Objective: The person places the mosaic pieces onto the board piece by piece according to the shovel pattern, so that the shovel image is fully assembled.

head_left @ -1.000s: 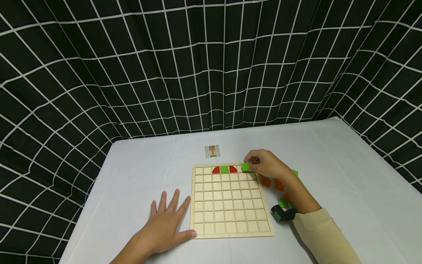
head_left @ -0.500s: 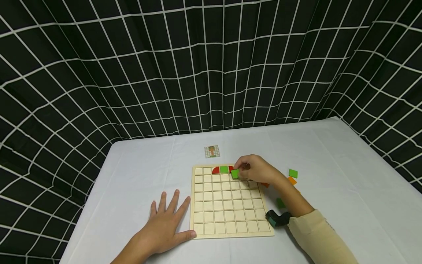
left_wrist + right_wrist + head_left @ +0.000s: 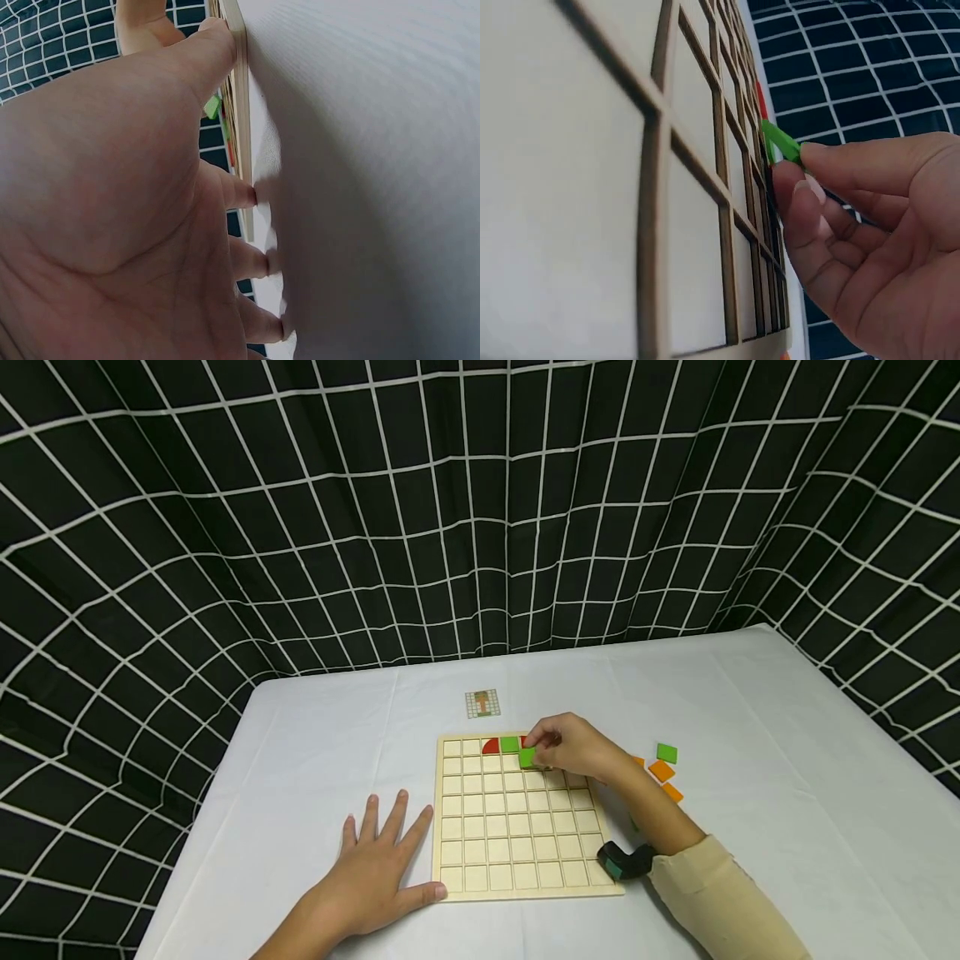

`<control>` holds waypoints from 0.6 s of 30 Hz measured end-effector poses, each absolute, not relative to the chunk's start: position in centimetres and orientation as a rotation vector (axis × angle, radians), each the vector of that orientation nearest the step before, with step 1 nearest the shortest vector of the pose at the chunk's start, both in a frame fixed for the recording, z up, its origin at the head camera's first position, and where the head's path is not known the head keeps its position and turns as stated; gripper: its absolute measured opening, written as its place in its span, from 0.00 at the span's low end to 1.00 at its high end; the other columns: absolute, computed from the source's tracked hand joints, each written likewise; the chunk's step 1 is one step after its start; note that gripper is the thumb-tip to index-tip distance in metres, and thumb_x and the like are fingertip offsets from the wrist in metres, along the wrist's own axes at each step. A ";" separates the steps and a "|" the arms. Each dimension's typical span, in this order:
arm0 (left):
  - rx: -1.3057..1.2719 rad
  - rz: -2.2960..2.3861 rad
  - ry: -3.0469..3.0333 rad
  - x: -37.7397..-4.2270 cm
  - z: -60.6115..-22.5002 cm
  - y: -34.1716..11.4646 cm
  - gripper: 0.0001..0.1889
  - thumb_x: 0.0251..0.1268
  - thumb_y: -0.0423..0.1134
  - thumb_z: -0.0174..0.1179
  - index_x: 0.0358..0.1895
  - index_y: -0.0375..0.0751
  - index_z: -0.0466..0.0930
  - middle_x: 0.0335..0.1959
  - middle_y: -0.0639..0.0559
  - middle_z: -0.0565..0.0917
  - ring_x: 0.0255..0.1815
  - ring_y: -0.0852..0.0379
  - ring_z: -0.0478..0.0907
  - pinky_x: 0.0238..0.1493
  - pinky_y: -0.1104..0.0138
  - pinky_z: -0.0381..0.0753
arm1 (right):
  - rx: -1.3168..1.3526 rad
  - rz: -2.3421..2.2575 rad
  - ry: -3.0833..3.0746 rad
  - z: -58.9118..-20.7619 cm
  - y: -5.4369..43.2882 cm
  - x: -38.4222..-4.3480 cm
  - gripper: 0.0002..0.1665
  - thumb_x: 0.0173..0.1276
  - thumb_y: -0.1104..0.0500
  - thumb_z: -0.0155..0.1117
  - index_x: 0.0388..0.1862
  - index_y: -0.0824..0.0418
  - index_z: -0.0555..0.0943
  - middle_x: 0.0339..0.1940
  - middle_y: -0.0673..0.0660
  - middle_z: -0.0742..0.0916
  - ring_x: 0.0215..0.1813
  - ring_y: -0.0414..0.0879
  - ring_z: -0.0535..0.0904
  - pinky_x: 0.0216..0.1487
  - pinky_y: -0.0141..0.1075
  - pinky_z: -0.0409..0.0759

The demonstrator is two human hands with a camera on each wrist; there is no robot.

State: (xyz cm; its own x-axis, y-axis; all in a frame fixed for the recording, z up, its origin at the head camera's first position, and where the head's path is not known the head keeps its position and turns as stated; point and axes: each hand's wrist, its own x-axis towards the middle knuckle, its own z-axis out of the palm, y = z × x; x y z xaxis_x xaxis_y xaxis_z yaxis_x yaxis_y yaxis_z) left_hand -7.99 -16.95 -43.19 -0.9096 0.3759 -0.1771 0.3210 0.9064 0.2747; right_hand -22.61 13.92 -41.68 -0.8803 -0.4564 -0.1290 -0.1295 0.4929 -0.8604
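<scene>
My right hand (image 3: 573, 747) pinches a green square tile (image 3: 527, 758) between thumb and fingers, over the upper rows of a wooden grid board (image 3: 525, 827). The right wrist view has this green tile (image 3: 781, 141) tilted, with one edge close to the board. In the top row lie a red quarter-round tile (image 3: 491, 746), a green square tile (image 3: 509, 744) and another red tile, mostly covered by the held one. My left hand (image 3: 375, 872) lies flat with fingers spread on the cloth; its thumb rests on the board's lower left corner.
A small picture card (image 3: 482, 703) with a grid pattern lies behind the board. Right of the board are a loose green tile (image 3: 667, 753) and several orange tiles (image 3: 662, 771), partly behind the right forearm. A dark wrist device (image 3: 622, 862) hangs at the right wrist. A black checked curtain (image 3: 480, 527) surrounds the table.
My right hand has moved left with the green tile, from the board's top right to beneath the right-hand red tile. More loose tiles show beside the forearm. The left hand stays still.
</scene>
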 end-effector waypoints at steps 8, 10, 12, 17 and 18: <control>0.534 0.357 2.845 -8.0 -43.3 -17.0 0.53 0.57 0.80 0.48 0.80 0.49 0.56 0.80 0.33 0.49 0.75 0.21 0.38 0.62 0.24 0.43 | -0.499 -1.372 2.335 -41.7 13.8 -22.4 0.09 0.65 0.72 0.65 0.45 0.72 0.83 0.32 0.58 0.82 0.28 0.48 0.77 0.33 0.40 0.78; 0.535 0.352 2.845 -8.0 -43.3 -17.0 0.53 0.57 0.80 0.47 0.80 0.49 0.56 0.80 0.33 0.49 0.75 0.20 0.38 0.62 0.24 0.43 | -0.497 -1.375 2.334 -41.7 13.8 -22.4 0.10 0.65 0.72 0.65 0.45 0.71 0.83 0.33 0.58 0.83 0.29 0.48 0.78 0.33 0.40 0.78; 0.534 0.349 2.841 -8.0 -43.3 -17.0 0.53 0.58 0.80 0.47 0.80 0.49 0.56 0.80 0.33 0.48 0.75 0.21 0.37 0.62 0.24 0.43 | -0.501 -1.371 2.343 -41.7 13.7 -22.4 0.10 0.65 0.72 0.65 0.45 0.71 0.83 0.35 0.58 0.83 0.32 0.48 0.78 0.34 0.39 0.78; 0.535 0.341 2.845 -8.0 -43.4 -17.0 0.53 0.58 0.80 0.46 0.80 0.49 0.55 0.80 0.34 0.48 0.75 0.21 0.37 0.62 0.24 0.43 | -0.539 -1.362 2.365 -41.7 13.6 -22.4 0.10 0.65 0.72 0.65 0.45 0.70 0.83 0.40 0.60 0.85 0.38 0.48 0.80 0.40 0.40 0.79; 0.536 0.340 2.848 -8.0 -43.4 -17.0 0.53 0.58 0.80 0.46 0.80 0.49 0.55 0.80 0.34 0.48 0.75 0.21 0.37 0.62 0.24 0.44 | -0.549 -1.362 2.369 -41.8 13.6 -22.4 0.10 0.65 0.72 0.65 0.45 0.70 0.83 0.41 0.61 0.85 0.38 0.48 0.81 0.42 0.40 0.79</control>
